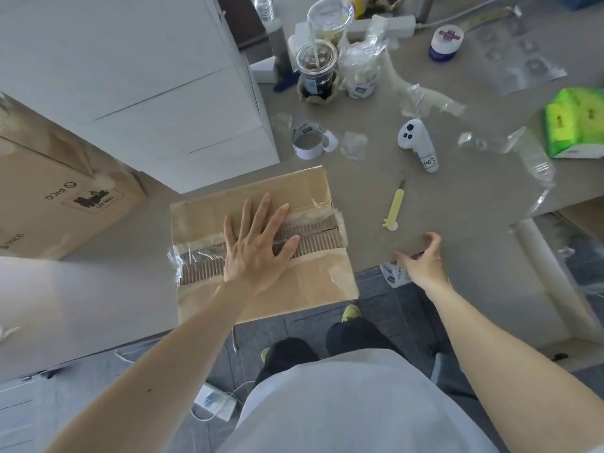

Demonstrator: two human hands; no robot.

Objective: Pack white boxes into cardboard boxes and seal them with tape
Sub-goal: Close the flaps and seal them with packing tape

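Note:
A closed cardboard box [313, 276] lies on the grey table in front of me, its top seam torn to bare corrugation, with clear tape [175, 259] wrinkled over its left edge. My left hand [255, 246] presses flat on the seam, fingers spread and straight. My right hand [421, 259] hovers at the table's near edge to the right of the box, fingers curled around a white, blue-printed tape roll [394, 274] that is mostly hidden under the palm. The tall white boxes [147, 76] stand stacked behind the cardboard box.
A yellow utility knife [394, 207] lies right of the box. Beyond it are a nearly empty tape core [307, 140], a white controller [418, 143], plastic cups [317, 67], a green tissue pack [575, 125] and scraps of clear film. A large printed carton [65, 197] stands at the left.

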